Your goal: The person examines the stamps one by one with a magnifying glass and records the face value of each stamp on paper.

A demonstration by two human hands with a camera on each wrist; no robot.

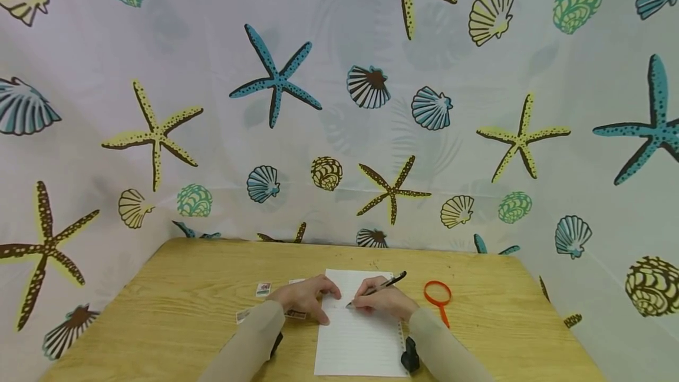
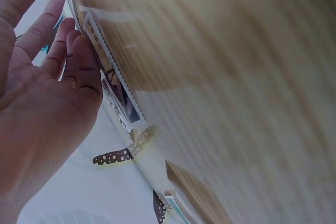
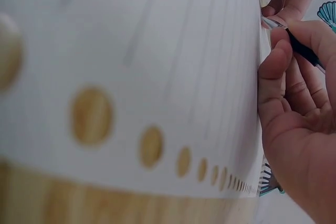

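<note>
A lined sheet of paper (image 1: pixel 361 349) with punched holes down its right edge lies on the wooden table. My right hand (image 1: pixel 386 300) pinches a black pen (image 1: pixel 394 280), its tip at the upper part of the sheet. In the right wrist view, thumb and fingers close around the pen's dark grip (image 3: pixel 303 48). My left hand (image 1: pixel 306 296) rests at the sheet's upper left edge, fingers spread and relaxed, holding nothing. Beside and beneath it lie several postage stamps, among them a small one (image 1: pixel 263 289) and a dark one (image 1: pixel 295 314).
A red magnifying glass (image 1: pixel 444 315) lies right of the sheet, close to my right forearm. Another stamp (image 1: pixel 242 315) lies by my left sleeve. A white curtain (image 1: pixel 329 134) printed with starfish and shells surrounds the table's back and sides.
</note>
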